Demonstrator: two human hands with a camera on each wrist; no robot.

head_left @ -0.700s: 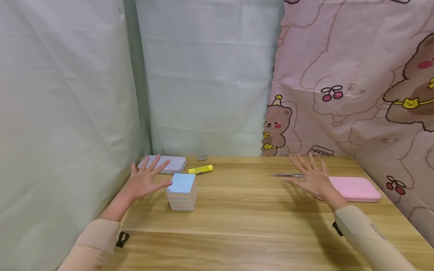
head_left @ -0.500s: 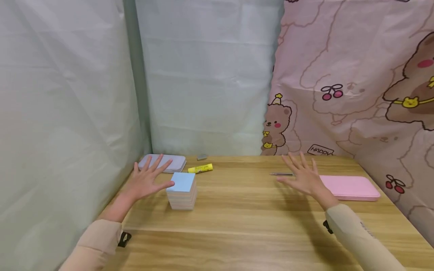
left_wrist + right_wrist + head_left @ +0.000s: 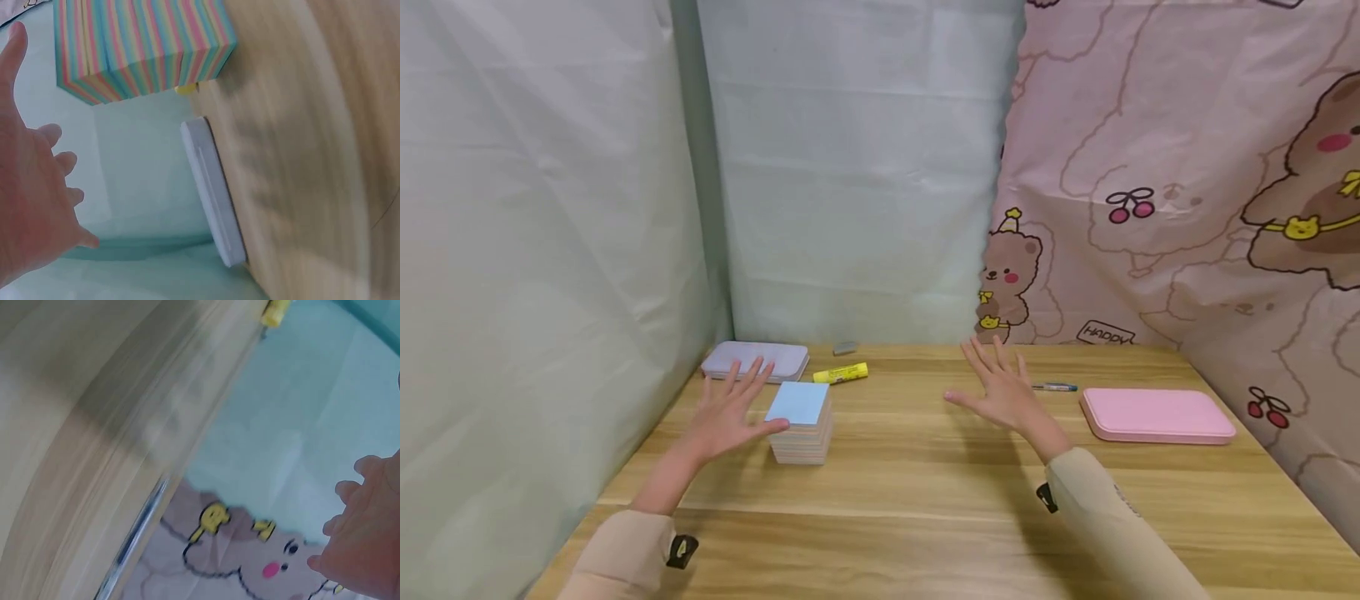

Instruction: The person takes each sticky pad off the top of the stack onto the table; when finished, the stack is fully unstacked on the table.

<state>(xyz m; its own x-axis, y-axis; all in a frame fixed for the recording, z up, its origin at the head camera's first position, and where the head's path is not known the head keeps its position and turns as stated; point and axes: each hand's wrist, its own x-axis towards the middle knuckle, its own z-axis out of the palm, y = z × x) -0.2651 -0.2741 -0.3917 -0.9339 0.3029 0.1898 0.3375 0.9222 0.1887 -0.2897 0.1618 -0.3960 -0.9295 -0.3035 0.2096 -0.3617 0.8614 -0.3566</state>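
Observation:
My left hand (image 3: pixel 726 421), fingers spread, hovers left of a tall block of note paper (image 3: pixel 799 404), its thumb overlapping the block's front top edge. Blue shows on the block's top, and pastel stripes run along its sides in the left wrist view. Behind that hand lies a flat lavender case (image 3: pixel 722 360). My right hand (image 3: pixel 1003 400) is held over the table right of centre, fingers spread and holding nothing. A pen (image 3: pixel 1056 387) lies just beyond it, partly hidden by the hand.
A pink case (image 3: pixel 1157 414) lies at the right of the wooden table (image 3: pixel 880 517). A yellow tube (image 3: pixel 840 373) and a small grey piece (image 3: pixel 845 348) are near the back edge. Pale cloth (image 3: pixel 857 183) hangs behind, bear-print cloth (image 3: pixel 1187 150) at the right.
My right hand has moved left, away from the pink case, uncovering the case's left end and the pen's right end. My left hand has shifted slightly right and nearer to me.

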